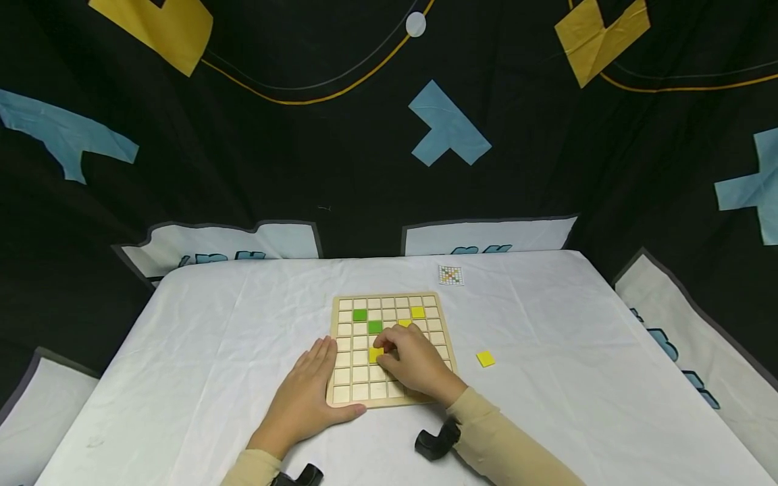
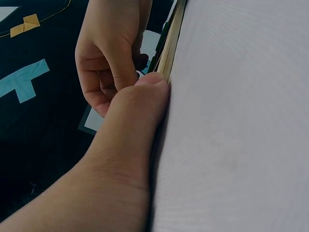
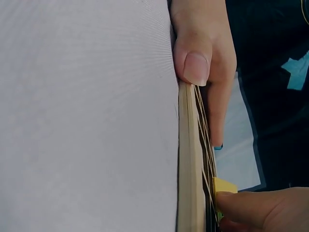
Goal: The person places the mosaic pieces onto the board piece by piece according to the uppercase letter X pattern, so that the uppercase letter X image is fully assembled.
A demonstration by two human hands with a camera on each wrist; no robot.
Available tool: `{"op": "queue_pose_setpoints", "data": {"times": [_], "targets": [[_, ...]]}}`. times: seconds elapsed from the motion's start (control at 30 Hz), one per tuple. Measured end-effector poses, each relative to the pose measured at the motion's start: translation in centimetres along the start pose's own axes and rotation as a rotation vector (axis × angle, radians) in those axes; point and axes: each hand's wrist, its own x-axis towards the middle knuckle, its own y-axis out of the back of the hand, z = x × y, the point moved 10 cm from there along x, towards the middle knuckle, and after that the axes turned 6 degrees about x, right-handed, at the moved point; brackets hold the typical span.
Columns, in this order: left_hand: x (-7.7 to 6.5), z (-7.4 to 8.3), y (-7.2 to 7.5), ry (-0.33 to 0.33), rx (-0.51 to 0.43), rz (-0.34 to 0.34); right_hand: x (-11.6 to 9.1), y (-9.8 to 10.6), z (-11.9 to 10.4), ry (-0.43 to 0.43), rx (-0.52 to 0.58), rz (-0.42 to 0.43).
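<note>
A square wooden grid board (image 1: 342,391) lies on the white tabletop. My left hand (image 1: 306,388) rests along its left edge, fingers straight, with the thumb at the front edge. Over the board's middle, my right hand (image 1: 416,361) pinches a yellow tile (image 3: 224,185) between thumb and fingers; the tile (image 1: 375,355) stands tilted at a cell in the right wrist view. Two green tiles (image 1: 360,315) sit in cells toward the upper left. Another yellow tile (image 1: 417,312) lies at the upper right, and one more (image 1: 404,324) is partly hidden behind my right hand.
A loose yellow tile (image 1: 485,359) lies on the table to the right of the board. Beyond the board's far right corner is a small printed card (image 1: 451,275) with a coloured grid. Black cloth (image 1: 365,189) hangs behind the table.
</note>
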Motion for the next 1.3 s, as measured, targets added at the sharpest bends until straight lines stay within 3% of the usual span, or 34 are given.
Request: {"op": "queue_pose_setpoints", "data": {"times": [0.73,1.1,1.3], "targets": [[0.0,0.0,0.0,0.0,-0.005,0.021,-1.2,0.4,0.3,0.036,-0.077,-0.072],[0.0,-0.1,-0.2,0.004,-0.004,0.025,-3.3,4.0,3.3,-0.023,-0.056,-0.083],[0.0,-0.1,-0.1,0.004,-0.01,0.034,-5.1,7.0,6.0,-0.09,-0.116,-0.08]]}}
